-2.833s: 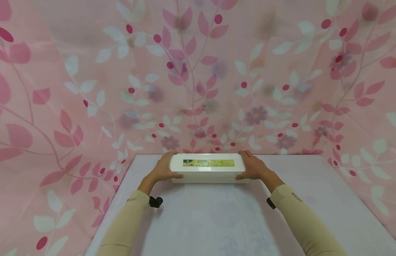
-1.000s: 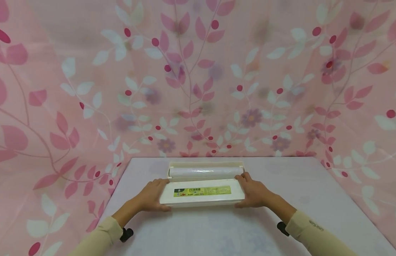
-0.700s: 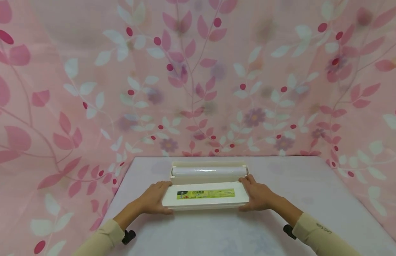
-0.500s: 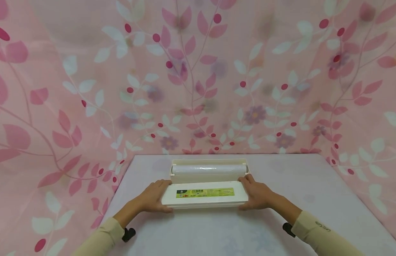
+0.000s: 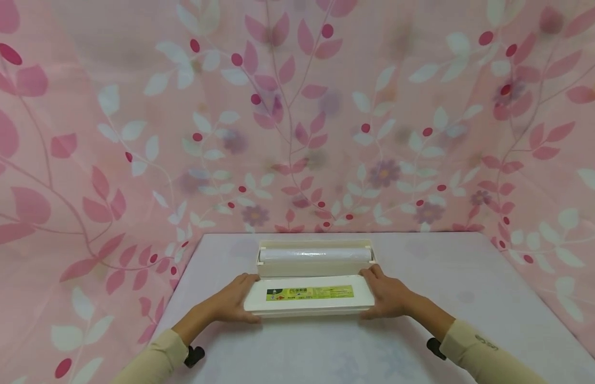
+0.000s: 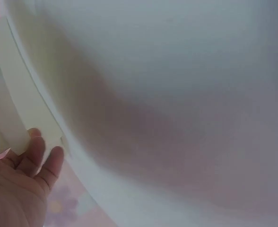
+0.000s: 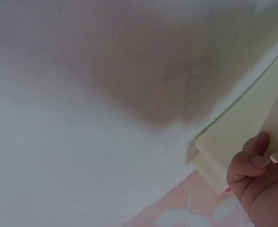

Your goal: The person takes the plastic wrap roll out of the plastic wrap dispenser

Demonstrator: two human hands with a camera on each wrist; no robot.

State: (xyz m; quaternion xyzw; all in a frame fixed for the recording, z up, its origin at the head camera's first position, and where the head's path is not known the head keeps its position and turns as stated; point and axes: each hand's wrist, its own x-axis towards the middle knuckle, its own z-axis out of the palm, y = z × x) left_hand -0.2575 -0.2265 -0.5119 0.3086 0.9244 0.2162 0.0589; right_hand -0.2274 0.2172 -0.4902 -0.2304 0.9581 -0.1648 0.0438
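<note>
One lid point(image 5: 309, 298), one tray point(image 5: 267, 268), one roll point(image 5: 315, 254), two hands point(image 5: 233, 304).

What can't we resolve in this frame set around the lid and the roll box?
- Green-yellow label on the white plastic lid: print too small in the head view.
- Left hand and right hand: fingers under the lid ends, hidden by the lid.
- Clear film roll in the cream open box: loose end not discernible.
- Wrist views: blurred; only fingertips and a lid corner show.

Cream lid point(image 5: 309, 300) with green label point(image 5: 309, 293); pink leaf-patterned curtain point(image 5: 297, 117).
</note>
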